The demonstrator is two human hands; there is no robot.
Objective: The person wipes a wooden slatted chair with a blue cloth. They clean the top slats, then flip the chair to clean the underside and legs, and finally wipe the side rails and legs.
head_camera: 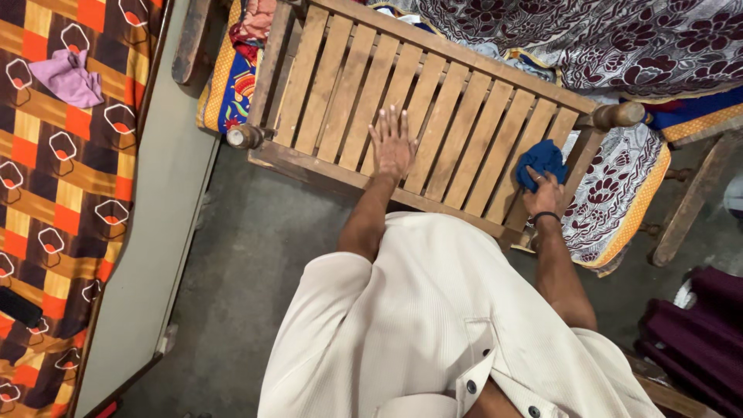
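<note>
- The slatted wooden bench back (433, 108) was made of pale, flat, evenly spaced boards set in a darker frame, with rounded turned knobs at its two lower corners.
- The left hand (392, 143) lay flat on the slats, palm down, fingers spread wide and straight, its grip fully open and holding nothing.
- The right hand (545, 197) pressed on a blue cloth (540, 161), its grip closed down over the cloth's lower edge; a dark band circled the wrist.
- The blue cloth was soft, crumpled into a loose wad, and rested on the slats near the frame's right post.
- A maroon floral fabric (611, 39) with pale ground draped beyond and beside the bench, its edge trimmed in orange.
- To the left, a bed cover (54, 178) carried orange, yellow and brown checks with white hexagon outlines; a small crumpled pink cloth (70, 77) lay on it.
- The floor (255, 255) was grey and rough.
</note>
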